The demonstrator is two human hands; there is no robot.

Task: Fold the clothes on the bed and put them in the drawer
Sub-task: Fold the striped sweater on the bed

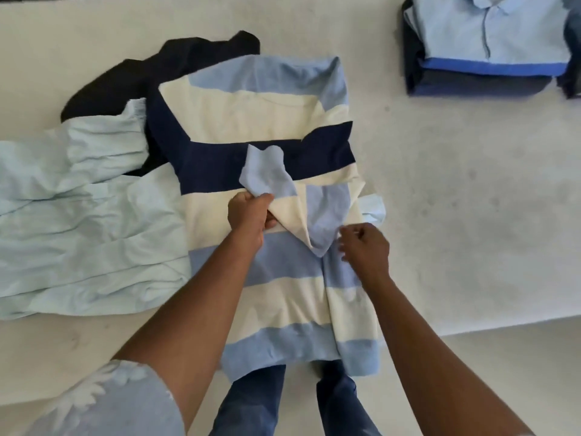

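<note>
Left hand (250, 217) gripped the striped shirt's (283, 306) sleeve (267, 171); right hand (364, 247) curled beside the sleeve, grasp unclear. Sleeve probably needed laying flat, smoothed.

A pale-blue sleeve (125, 401) (white-flowered) and blue jeans (251, 404).
</note>
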